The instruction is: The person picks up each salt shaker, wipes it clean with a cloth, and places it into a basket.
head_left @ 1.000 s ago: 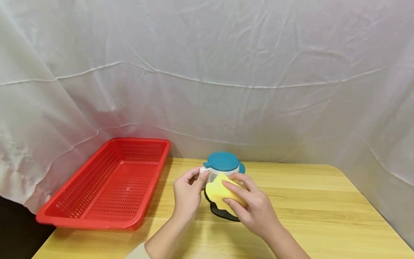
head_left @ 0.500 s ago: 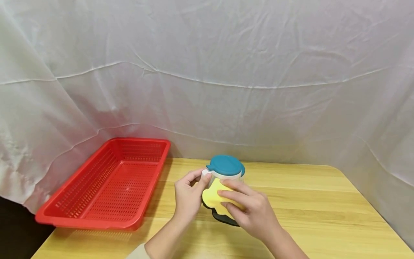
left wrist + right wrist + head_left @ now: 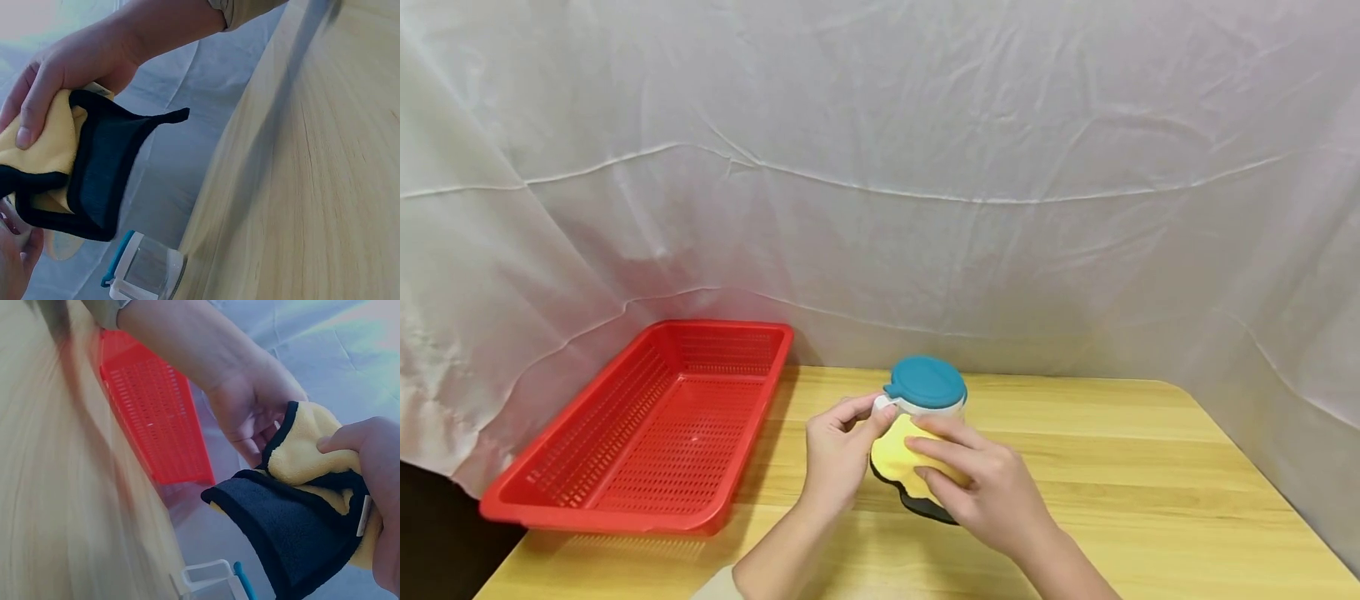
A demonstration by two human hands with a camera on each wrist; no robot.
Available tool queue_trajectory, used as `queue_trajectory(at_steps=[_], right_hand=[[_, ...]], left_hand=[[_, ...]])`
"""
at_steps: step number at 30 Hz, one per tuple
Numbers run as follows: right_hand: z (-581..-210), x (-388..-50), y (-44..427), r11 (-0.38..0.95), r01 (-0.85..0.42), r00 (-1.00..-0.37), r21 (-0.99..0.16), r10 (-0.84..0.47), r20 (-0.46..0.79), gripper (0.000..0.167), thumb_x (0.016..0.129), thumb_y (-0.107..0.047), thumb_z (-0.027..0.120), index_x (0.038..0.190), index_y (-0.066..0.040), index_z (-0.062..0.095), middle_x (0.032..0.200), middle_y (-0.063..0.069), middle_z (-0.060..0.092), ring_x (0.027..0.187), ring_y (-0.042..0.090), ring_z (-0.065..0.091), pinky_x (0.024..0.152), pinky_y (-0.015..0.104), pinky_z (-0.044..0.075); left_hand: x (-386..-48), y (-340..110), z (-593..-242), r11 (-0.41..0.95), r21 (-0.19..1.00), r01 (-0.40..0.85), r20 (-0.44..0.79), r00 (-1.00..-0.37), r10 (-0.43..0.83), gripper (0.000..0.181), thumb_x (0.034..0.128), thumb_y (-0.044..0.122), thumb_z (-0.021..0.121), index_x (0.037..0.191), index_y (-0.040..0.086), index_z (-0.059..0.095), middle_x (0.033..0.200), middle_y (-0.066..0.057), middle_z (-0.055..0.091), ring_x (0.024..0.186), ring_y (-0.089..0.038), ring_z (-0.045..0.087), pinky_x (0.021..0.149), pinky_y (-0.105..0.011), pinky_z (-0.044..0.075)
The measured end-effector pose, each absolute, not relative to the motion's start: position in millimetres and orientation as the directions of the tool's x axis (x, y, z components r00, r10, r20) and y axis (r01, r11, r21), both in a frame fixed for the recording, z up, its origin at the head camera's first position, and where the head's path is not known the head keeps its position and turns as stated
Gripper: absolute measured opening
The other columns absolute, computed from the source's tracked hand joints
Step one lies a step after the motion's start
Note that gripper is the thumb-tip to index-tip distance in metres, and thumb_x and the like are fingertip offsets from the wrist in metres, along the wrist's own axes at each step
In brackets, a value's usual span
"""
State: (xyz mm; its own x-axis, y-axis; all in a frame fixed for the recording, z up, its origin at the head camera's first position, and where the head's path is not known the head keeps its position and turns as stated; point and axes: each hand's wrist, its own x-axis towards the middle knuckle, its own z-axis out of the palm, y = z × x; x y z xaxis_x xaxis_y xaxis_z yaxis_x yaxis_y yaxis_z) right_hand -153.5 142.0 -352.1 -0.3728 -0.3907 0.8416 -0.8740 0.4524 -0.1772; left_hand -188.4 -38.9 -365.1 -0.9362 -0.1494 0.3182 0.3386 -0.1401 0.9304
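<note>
- Your right hand (image 3: pixel 988 483) grips the yellow cloth (image 3: pixel 898 450), thumb and fingers bent over its bunched folds; it sits at 3 o'clock of the cloth.
- Your left hand (image 3: pixel 838 462) sits at 9 o'clock of it, fingers curled in and thumb close to them; you can't be sure what they hold, since the head view sets the thumb against a white handle (image 3: pixel 205 567), while the wrist views show that handle apart from your fingers.
- The cloth hangs between your two hands, with black edging, a dark grey reverse and a small pale tag (image 3: pixel 364 515) by your right fingers.
- At 12 o'clock of the cloth you have the clear-walled jar (image 3: pixel 147 265), its handle toward 9 o'clock and its blue lid (image 3: pixel 928 383) down on the white rim; the cloth covers much of it from above, so you can't tell what it contains.
- Between 9 and 10 o'clock of your hands lies the red basket (image 3: pixel 692 437), upright, its perforated floor and slotted walls showing.
- Under it all is the wooden table (image 3: pixel 1112 500); a pale curtain (image 3: pixel 1000 250) hangs behind at 12 o'clock.
</note>
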Motion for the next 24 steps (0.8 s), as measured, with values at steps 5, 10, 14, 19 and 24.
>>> queue_trajectory(at_steps=[5,10,14,19,24], right_hand=[[-348.1,-153.5,143.9,0.423,-0.887,-0.352,-0.186,-0.358,0.865,0.022,0.092,-0.020,0.070,0.110,-0.009,0.074,0.117,0.010,0.069,0.090,0.023,0.073,0.069,0.014,0.056],[-351.4,-154.1,141.6,0.441,-0.882,-0.348,-0.163,-0.379,0.858,0.023,0.088,-0.016,0.075,0.110,-0.010,0.075,0.118,0.009,0.070,0.096,0.025,0.072,0.073,0.016,0.056],[-356.5,-154.3,139.2,0.486,-0.865,-0.361,-0.129,-0.421,0.832,0.029,0.080,-0.012,0.079,0.109,-0.014,0.076,0.115,0.007,0.071,0.089,0.020,0.073,0.068,0.015,0.055],[-360.8,-154.1,136.7,0.525,-0.849,-0.356,-0.064,-0.478,0.803,0.035,0.073,-0.009,0.080,0.107,-0.018,0.076,0.111,0.004,0.073,0.074,0.009,0.071,0.056,0.010,0.047],[-361.1,-152.9,137.4,0.539,-0.839,-0.384,-0.072,-0.493,0.780,0.037,0.072,-0.009,0.081,0.107,-0.019,0.076,0.112,0.002,0.072,0.080,0.011,0.072,0.057,0.010,0.047]], left_hand=[[-188.0,-38.2,-364.2,-0.124,0.938,0.325,0.312,-0.943,-0.116,0.017,0.0813,0.012,0.081,0.097,0.007,0.079,0.095,-0.011,0.072,0.082,-0.013,0.063,0.060,-0.022,0.056],[-188.4,-38.4,-364.1,-0.129,0.943,0.307,0.292,-0.948,-0.123,0.020,0.0810,0.014,0.081,0.099,0.008,0.078,0.092,-0.010,0.071,0.080,-0.013,0.065,0.061,-0.025,0.058],[-188.3,-39.5,-363.7,-0.156,0.942,0.296,0.275,-0.950,-0.146,0.022,0.0811,0.013,0.081,0.102,0.007,0.078,0.088,-0.010,0.071,0.076,-0.013,0.065,0.063,-0.025,0.059],[-188.6,-41.4,-361.6,-0.239,0.936,0.257,0.225,-0.962,-0.153,0.024,0.0835,0.009,0.078,0.106,0.002,0.075,0.092,-0.010,0.073,0.079,-0.016,0.069,0.072,-0.033,0.061],[-190.1,-42.6,-358.8,-0.284,0.928,0.241,0.204,-0.967,-0.155,0.027,0.0857,0.007,0.075,0.110,-0.003,0.072,0.094,-0.009,0.073,0.082,-0.017,0.069,0.072,-0.033,0.061]])
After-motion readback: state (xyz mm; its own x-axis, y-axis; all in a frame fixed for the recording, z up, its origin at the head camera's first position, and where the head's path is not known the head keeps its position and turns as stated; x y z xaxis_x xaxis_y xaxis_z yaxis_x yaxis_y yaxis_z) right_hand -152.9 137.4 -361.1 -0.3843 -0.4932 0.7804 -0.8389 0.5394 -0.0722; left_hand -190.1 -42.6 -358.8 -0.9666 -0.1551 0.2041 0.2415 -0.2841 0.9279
